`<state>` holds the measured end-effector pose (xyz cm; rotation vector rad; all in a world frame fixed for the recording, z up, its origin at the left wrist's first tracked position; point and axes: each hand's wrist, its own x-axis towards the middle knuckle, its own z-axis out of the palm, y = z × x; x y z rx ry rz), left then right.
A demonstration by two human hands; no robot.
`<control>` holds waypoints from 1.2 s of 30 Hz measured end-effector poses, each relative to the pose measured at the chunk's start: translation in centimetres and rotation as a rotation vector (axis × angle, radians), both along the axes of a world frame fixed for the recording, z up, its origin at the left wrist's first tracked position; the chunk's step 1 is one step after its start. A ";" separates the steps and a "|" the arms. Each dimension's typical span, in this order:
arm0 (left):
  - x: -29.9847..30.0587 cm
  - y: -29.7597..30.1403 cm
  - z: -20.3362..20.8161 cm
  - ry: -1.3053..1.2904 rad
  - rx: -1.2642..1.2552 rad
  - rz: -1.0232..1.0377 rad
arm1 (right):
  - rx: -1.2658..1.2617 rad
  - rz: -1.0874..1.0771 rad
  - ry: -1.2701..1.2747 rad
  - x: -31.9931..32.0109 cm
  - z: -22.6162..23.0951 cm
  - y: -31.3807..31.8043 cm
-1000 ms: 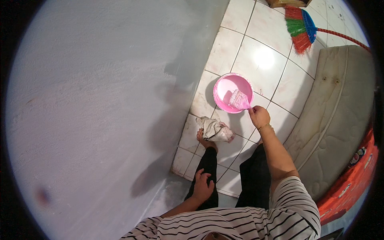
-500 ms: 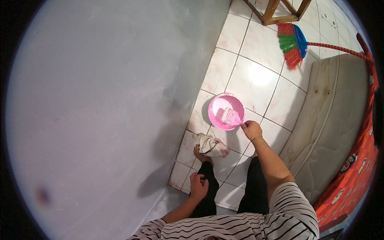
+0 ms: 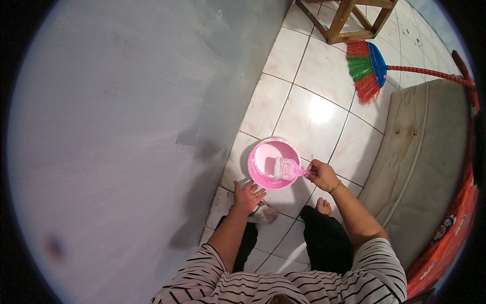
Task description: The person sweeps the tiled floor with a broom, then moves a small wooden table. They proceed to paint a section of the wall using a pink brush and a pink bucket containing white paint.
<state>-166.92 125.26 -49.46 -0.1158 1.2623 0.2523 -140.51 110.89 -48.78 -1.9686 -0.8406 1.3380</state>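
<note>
A pink-handled brush point(image 3: 288, 169) is held by the right hand point(image 3: 324, 175), its fingers closed on the handle; the brush head is positioned over the pink tub point(image 3: 254, 175) on the tiled floor point(image 3: 304, 121). Whether the tub's contents are touched cannot be told. The left hand point(image 3: 247, 196) is empty, fingers spread, near the tub's rim; contact is not confirmed. A crumpled cloth point(image 3: 265, 214) is noted beside it. It is judged that the bristles should be kept inside the rim so drips are caught, and the tub steadied.
</note>
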 end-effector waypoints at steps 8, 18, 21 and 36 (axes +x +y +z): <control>2.5 -0.1 -1.9 -0.221 0.071 0.113 | -0.079 -0.033 0.375 3.5 1.7 2.3; 7.1 4.3 -4.9 -0.437 0.156 0.001 | 0.044 -0.133 0.365 10.4 4.6 6.4; 8.5 5.0 -4.9 -0.486 0.161 -0.047 | 0.069 -0.133 0.365 12.4 4.9 6.9; 10.4 8.2 -4.4 -0.513 0.392 -0.172 | 0.292 -0.112 0.427 13.0 6.1 11.2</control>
